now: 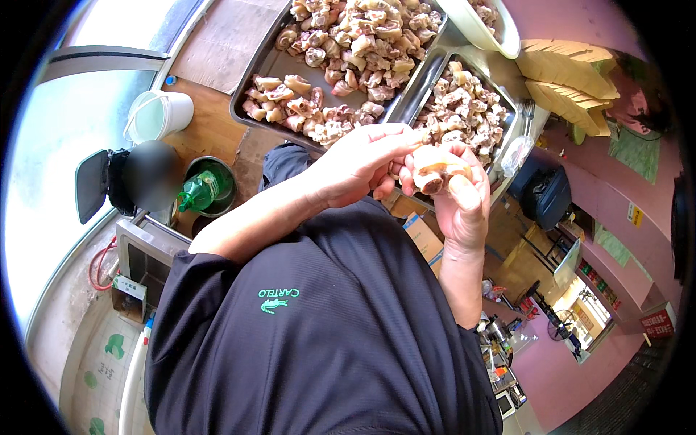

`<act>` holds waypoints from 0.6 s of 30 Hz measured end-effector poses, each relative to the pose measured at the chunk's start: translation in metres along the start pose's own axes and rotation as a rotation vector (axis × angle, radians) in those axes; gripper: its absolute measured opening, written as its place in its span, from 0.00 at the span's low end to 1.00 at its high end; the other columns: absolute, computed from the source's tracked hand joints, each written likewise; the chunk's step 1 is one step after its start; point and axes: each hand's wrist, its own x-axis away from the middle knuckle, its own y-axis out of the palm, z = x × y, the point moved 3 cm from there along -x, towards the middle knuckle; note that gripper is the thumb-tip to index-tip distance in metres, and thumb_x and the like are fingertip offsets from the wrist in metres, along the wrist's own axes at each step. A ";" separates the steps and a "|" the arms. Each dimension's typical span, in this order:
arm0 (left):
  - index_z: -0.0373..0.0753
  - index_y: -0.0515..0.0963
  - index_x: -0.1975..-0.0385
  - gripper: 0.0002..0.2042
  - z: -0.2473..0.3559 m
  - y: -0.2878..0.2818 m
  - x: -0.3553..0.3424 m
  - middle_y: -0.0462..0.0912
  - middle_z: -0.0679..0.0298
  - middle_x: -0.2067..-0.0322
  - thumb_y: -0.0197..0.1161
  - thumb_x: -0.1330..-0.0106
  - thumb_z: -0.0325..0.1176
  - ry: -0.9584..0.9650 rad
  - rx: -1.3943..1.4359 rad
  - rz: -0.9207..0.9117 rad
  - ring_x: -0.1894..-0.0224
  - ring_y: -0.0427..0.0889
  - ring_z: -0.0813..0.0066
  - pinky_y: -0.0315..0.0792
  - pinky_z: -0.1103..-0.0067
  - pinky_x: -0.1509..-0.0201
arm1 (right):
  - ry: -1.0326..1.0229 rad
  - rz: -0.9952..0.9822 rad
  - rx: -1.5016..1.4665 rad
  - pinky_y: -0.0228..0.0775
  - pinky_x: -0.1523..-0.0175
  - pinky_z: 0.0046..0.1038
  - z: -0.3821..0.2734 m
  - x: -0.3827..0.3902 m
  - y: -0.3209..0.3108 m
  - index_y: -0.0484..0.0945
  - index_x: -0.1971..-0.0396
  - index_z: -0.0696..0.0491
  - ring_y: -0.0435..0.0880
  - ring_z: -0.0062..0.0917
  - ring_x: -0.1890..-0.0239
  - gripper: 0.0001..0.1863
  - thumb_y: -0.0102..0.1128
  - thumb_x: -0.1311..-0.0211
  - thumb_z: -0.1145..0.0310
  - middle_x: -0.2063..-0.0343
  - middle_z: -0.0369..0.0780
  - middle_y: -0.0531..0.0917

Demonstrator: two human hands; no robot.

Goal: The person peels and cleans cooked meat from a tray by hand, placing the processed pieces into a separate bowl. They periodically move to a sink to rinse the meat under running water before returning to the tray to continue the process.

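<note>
Above the near edge of the trays, my right hand (464, 192) is closed round a pale, skin-on piece of bone-in meat (441, 168); a cut round end shows between thumb and fingers. My left hand (366, 161) meets it from the left, fingers curled and fingertips pinched together close against the piece. Whatever is between those left fingers is too small or hidden to tell. Beyond my hands, a large metal tray (312, 71) bears heaps of similar meat pieces (370, 43). To its right, a smaller metal tray (513, 109) is piled with more pieces (464, 101).
A white basin (512, 32) with meat stands at the far right. Metal utensils (528, 116) lie beside the smaller tray. Left of the table are a white bucket (174, 112) and a dark bin with a green plastic bottle (203, 190). A blue bin (547, 199) stands right.
</note>
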 end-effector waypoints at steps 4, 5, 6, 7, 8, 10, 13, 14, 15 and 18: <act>0.39 0.75 0.57 0.12 -0.001 -0.003 0.002 0.80 0.64 0.71 0.56 0.23 0.43 -0.009 -0.010 0.007 0.78 0.77 0.81 0.62 0.85 0.84 | -0.004 0.007 0.031 0.73 0.46 0.21 0.001 0.001 0.006 0.72 0.50 0.59 0.80 0.17 0.56 0.27 0.70 0.44 0.59 0.57 0.36 0.79; 0.40 0.75 0.57 0.13 0.000 -0.002 0.004 0.80 0.64 0.70 0.56 0.24 0.44 -0.013 -0.010 0.011 0.78 0.77 0.82 0.62 0.85 0.84 | -0.007 0.013 0.040 0.72 0.46 0.20 0.001 0.001 0.007 0.72 0.50 0.59 0.79 0.17 0.56 0.27 0.70 0.44 0.59 0.57 0.36 0.79; 0.40 0.75 0.57 0.13 0.002 -0.001 0.006 0.80 0.64 0.70 0.56 0.24 0.44 -0.019 -0.011 0.015 0.78 0.77 0.82 0.62 0.85 0.84 | -0.010 0.020 0.048 0.72 0.46 0.20 0.001 0.002 0.008 0.72 0.50 0.58 0.79 0.17 0.56 0.26 0.70 0.44 0.60 0.57 0.36 0.78; 0.40 0.75 0.57 0.13 0.003 -0.001 0.007 0.80 0.64 0.70 0.56 0.24 0.44 -0.024 -0.012 0.019 0.78 0.77 0.82 0.62 0.85 0.84 | -0.013 0.027 0.057 0.71 0.46 0.20 0.001 0.003 0.008 0.72 0.50 0.58 0.79 0.16 0.56 0.26 0.70 0.44 0.60 0.57 0.35 0.78; 0.40 0.75 0.57 0.13 0.003 -0.001 0.007 0.80 0.64 0.69 0.56 0.24 0.45 -0.026 -0.020 0.021 0.78 0.77 0.82 0.62 0.85 0.84 | -0.022 0.019 0.063 0.72 0.46 0.20 0.001 0.003 0.009 0.72 0.51 0.58 0.79 0.16 0.56 0.25 0.70 0.43 0.61 0.57 0.35 0.78; 0.40 0.75 0.56 0.14 0.002 -0.003 0.006 0.81 0.64 0.68 0.55 0.24 0.46 -0.029 -0.039 0.026 0.77 0.77 0.82 0.61 0.86 0.84 | -0.039 0.002 0.074 0.73 0.47 0.20 0.000 0.003 0.011 0.72 0.51 0.58 0.79 0.16 0.55 0.24 0.69 0.43 0.62 0.57 0.35 0.78; 0.40 0.75 0.54 0.17 0.001 -0.009 0.001 0.82 0.63 0.66 0.53 0.23 0.49 -0.057 -0.065 -0.009 0.76 0.78 0.80 0.62 0.86 0.83 | -0.003 0.032 0.050 0.74 0.47 0.22 0.002 -0.003 0.009 0.72 0.52 0.58 0.81 0.17 0.56 0.22 0.67 0.42 0.63 0.57 0.36 0.80; 0.40 0.75 0.54 0.18 -0.001 -0.015 -0.001 0.83 0.63 0.65 0.52 0.23 0.50 -0.058 -0.082 0.031 0.75 0.79 0.80 0.63 0.86 0.82 | 0.013 0.030 0.044 0.76 0.48 0.23 0.006 -0.008 0.007 0.73 0.54 0.59 0.82 0.19 0.57 0.20 0.65 0.40 0.63 0.59 0.38 0.82; 0.40 0.75 0.53 0.19 -0.005 -0.023 -0.006 0.84 0.63 0.65 0.51 0.23 0.51 -0.058 -0.104 0.067 0.74 0.79 0.79 0.63 0.86 0.81 | -0.003 -0.020 0.014 0.77 0.49 0.24 0.009 -0.018 0.006 0.75 0.52 0.60 0.84 0.21 0.59 0.20 0.62 0.36 0.60 0.61 0.40 0.84; 0.40 0.75 0.49 0.21 -0.013 -0.053 -0.021 0.86 0.63 0.61 0.49 0.22 0.53 -0.099 -0.173 0.194 0.69 0.82 0.79 0.67 0.85 0.77 | 0.211 0.019 -0.174 0.80 0.52 0.32 0.051 -0.053 -0.050 0.80 0.49 0.58 0.84 0.23 0.64 0.22 0.56 0.30 0.54 0.63 0.37 0.86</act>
